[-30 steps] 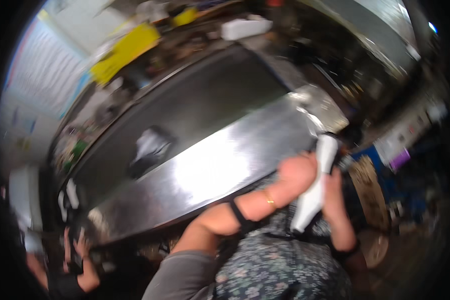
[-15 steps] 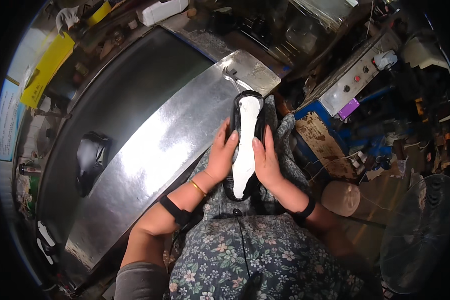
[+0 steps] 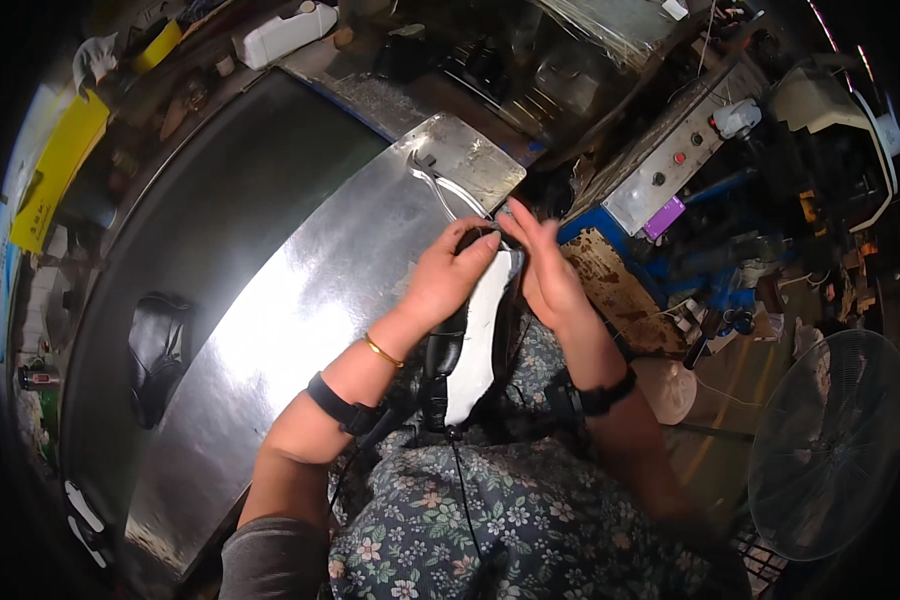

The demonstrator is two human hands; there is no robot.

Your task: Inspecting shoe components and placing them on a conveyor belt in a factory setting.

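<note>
A black shoe [image 3: 477,345] with a white bottom lies sole up over my lap, one end pointing away from me. My left hand [image 3: 450,275] curls over that far end and grips it, thumb on the edge of the white sole. Beside the same end is my right hand [image 3: 552,275], its fingers stretched out and slanting across toward the left fingertips; whether it touches the shoe is hard to see. Just beyond the hands, a pair of metal pincers [image 3: 442,186] rests on the shiny metal bench plate [image 3: 320,260], handles toward the shoe.
Another black shoe [image 3: 158,355] sits on the dark belt [image 3: 240,180] left of the plate. White-soled pieces [image 3: 85,508] lie at the lower left. To the right stand a control panel with buttons [image 3: 670,165], a rusty board [image 3: 625,290] and a round fan [image 3: 828,445].
My hands have moved from the shoe's two sides to its far end, the left now gripping it. The shoe has tilted and come nearer my body. The view has shifted slightly.
</note>
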